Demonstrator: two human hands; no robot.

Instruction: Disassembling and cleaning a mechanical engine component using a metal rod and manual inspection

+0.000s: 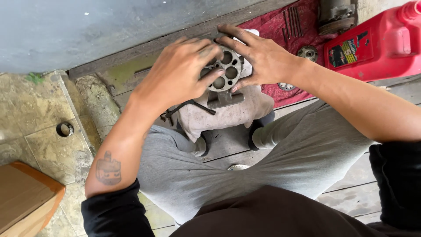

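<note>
**Two Hands on a Round Metal Part**

A person sits and looks down at both hands. In the upper middle of the frame, a round metal part [224, 70] with many holes in its face sits on top of a pale cloth [228, 112]. The cloth is wrapped over something between the person's knees.

The left hand [177, 72] lies over the left side of the round metal part. Its fingers are bent and spread, and the fingertips press on the face with the holes. The right hand [258, 55] rests on the right side of the part. Its fingers are spread wide, and the thumb touches the lower edge. Both hands look dirty with grease. Together they hold the part from two sides.

A small flat metal piece [224, 99] sticks out just under the round part.

Behind the hands, in the upper right of the frame, a red cloth [280, 26] lies on the floor. A few thin metal rods [293, 21] lie on it, and a small round bearing [308, 52] sits near them. A red plastic jug [377, 41] stands at the far right. At the left, a small metal ring [65, 129] lies on the stone floor. A brown cardboard box [24, 199] sits in the lower left corner.
</note>
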